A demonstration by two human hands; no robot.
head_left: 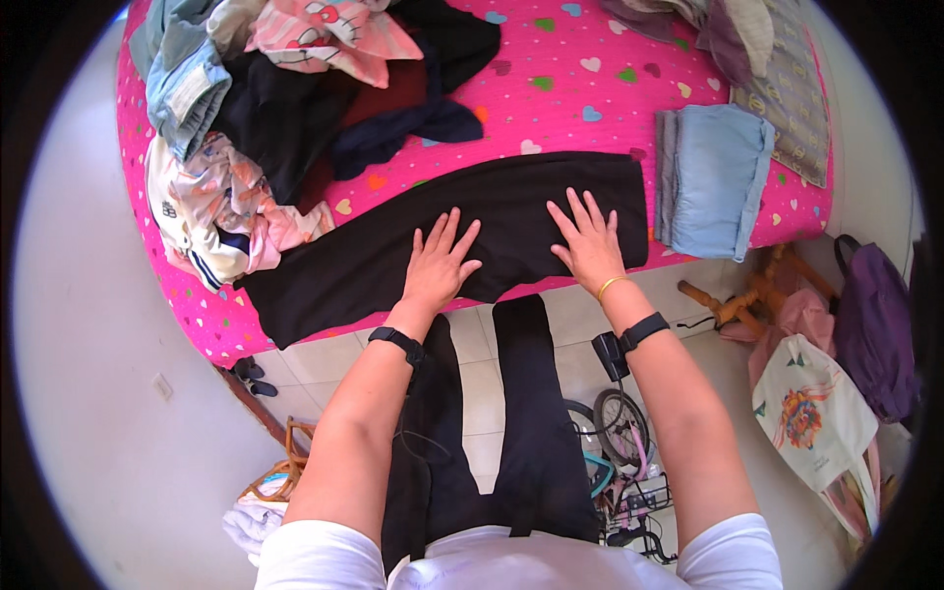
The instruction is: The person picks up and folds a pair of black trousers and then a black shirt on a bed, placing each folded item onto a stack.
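Black trousers (344, 265) lie lengthwise along the near edge of a bed with a pink heart-patterned sheet (551, 98). They look folded in half, one leg over the other. My left hand (439, 264) rests flat on the middle of the cloth, fingers spread. Toward the trousers' right end, my right hand (589, 244) also presses flat with its fingers apart. Neither hand grips anything. Just right of the trousers sits a folded stack of light blue and grey clothes (723, 177).
A heap of mixed clothes (285, 108) covers the bed's far left. More garments (733, 34) and a grey patterned mat (792, 108) lie far right. Below the bed's right side are a wooden stand (752, 290), a purple bag (875, 329), a white tote (816, 413) and a small bicycle (622, 433).
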